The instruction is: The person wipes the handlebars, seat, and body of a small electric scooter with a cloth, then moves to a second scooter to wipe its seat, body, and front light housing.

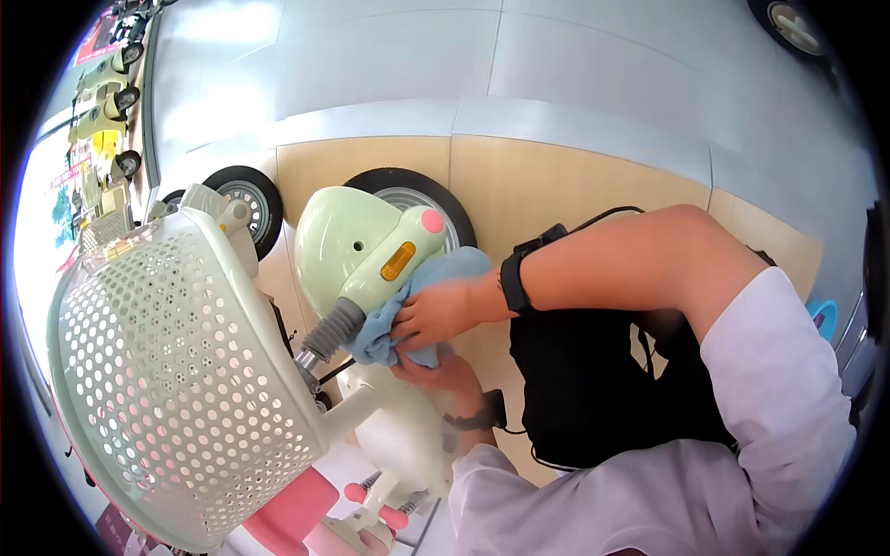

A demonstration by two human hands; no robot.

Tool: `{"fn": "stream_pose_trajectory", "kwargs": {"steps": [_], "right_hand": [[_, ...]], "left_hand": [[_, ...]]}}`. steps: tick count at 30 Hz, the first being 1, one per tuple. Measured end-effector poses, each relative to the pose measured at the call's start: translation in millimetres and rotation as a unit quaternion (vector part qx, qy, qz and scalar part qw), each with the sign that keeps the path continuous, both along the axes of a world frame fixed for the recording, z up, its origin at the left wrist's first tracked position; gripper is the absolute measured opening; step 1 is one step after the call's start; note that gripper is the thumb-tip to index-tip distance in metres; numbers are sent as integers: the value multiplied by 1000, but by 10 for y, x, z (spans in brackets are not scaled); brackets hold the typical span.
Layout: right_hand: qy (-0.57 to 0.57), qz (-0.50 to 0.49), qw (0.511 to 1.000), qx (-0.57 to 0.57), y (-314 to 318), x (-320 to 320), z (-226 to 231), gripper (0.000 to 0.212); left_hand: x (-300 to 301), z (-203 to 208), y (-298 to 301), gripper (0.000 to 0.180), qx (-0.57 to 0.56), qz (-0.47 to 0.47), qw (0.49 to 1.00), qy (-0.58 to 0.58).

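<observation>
A crumpled light blue cloth (pixel 451 269) is bunched against the pale green front fork cover (pixel 378 278) of a scooter-like vehicle. My right hand (pixel 440 313) grips the cloth from above with its fingers bent. Just below it, my left hand (pixel 438 372) is closed on the cloth's lower edge, its fingertips partly hidden. An orange reflector (pixel 399 261) and a pink round cap (pixel 432 220) sit on the cover, by the glossy green fender (pixel 329 246). The ribbed grey boot (pixel 334 329) touches the cloth's left side, and the black tyre (pixel 464 218) shows behind.
A large perforated white basket (pixel 185 371) fills the left side, with pink parts (pixel 297 510) beneath it. Another wheel (pixel 248 208) stands further left. Similar vehicles line the far left. A wood-toned platform (pixel 547 195) borders grey floor tiles (pixel 593 56).
</observation>
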State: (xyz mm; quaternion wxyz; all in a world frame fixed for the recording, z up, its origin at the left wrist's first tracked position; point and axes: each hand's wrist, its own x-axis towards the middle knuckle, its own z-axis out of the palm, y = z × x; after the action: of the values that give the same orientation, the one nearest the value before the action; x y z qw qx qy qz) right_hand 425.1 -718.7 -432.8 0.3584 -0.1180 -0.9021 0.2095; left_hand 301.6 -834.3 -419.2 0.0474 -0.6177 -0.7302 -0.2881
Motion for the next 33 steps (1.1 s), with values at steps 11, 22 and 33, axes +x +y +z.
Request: {"fn": "stream_pose_trajectory", "kwargs": {"steps": [11, 22, 33], "right_hand": [[-113, 137, 984, 15, 368, 418, 289, 42], [-32, 78, 996, 40, 629, 826, 828, 48], [70, -38, 977, -199, 1457, 98, 540, 48]], "left_hand": [[391, 85, 115, 44, 41, 3, 999, -28], [473, 451, 472, 42, 122, -8, 977, -173], [327, 1057, 1824, 44, -220, 109, 956, 161]]}}
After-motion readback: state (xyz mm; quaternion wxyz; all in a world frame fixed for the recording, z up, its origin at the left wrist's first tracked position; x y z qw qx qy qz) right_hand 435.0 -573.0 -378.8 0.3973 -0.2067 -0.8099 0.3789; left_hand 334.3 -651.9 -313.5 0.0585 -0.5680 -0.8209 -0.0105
